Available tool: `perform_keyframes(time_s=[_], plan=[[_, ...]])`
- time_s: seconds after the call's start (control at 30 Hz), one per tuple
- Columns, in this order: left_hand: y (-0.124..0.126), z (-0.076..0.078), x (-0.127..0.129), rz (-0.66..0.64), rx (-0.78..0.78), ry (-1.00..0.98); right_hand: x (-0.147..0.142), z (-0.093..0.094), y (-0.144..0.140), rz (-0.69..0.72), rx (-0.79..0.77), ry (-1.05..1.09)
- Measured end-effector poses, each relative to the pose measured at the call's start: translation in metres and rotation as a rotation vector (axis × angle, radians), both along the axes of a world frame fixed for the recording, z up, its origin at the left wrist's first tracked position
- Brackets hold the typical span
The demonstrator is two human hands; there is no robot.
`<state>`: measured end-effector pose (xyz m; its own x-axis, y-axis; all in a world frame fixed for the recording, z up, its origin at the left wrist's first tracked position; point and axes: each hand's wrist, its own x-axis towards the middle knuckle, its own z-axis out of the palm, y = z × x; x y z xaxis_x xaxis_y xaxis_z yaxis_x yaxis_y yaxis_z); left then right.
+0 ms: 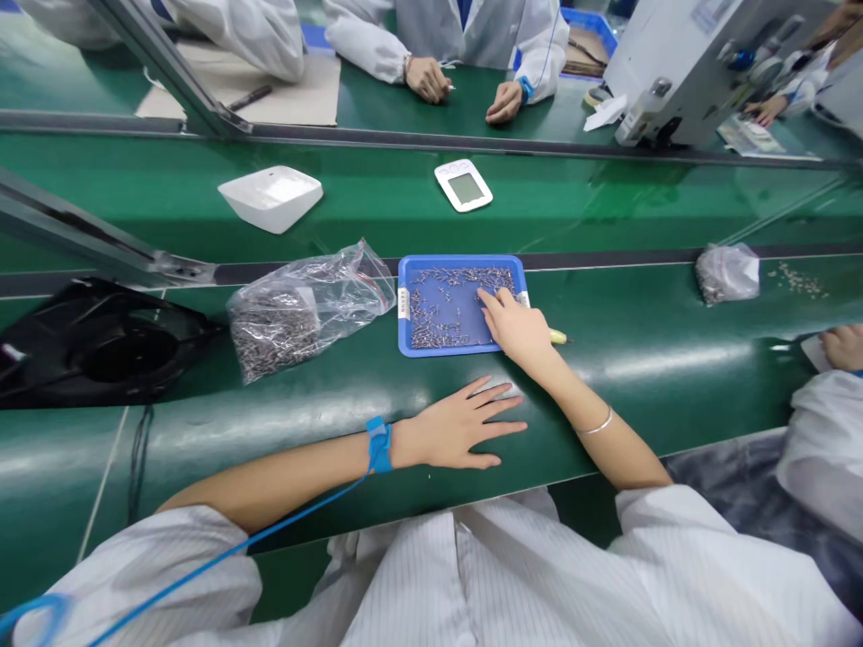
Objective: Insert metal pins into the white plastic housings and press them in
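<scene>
Now, right hand (516,325): fingers spread, gripping nothing, at tray (404,305) right edge, on screws (449,310).
Left hand (458,424): flat, open, on bare green bench (674,359).

A tray (404,305) of small pins (445,310) sits mid-worktop (674,359); a bag (303,310) lies just left, a display unit (463,185) farther behind.

I am looking across a glossy green workbench (674,359) that is catching soft overhead light in pale streaks. Beyond its far edge a green conveyor belt (378,202) is running crosswise, with grey metal rails (472,141) bordering it, and a second green bench (418,112) is lying behind.
</scene>
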<state>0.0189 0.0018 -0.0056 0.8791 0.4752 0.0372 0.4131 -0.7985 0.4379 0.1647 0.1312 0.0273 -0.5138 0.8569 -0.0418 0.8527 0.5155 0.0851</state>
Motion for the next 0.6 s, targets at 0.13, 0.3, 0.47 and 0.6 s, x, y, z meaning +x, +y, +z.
perform_keyframes(time_s=[0.13,0.3,0.47,0.6], plan=[[0.001,-0.002,-0.001,-0.002,0.009,-0.004,-0.002,0.001,0.002,-0.024,0.009,-0.023],[0.001,-0.006,-0.002,0.0,0.011,-0.062,-0.002,0.0,0.003,-0.017,0.026,-0.028],[0.003,-0.003,-0.003,-0.01,-0.001,-0.079,0.007,-0.01,0.0,-0.007,0.11,0.147],[0.006,0.006,-0.006,0.064,-0.122,-0.153,0.016,-0.022,-0.02,0.183,0.273,0.427]])
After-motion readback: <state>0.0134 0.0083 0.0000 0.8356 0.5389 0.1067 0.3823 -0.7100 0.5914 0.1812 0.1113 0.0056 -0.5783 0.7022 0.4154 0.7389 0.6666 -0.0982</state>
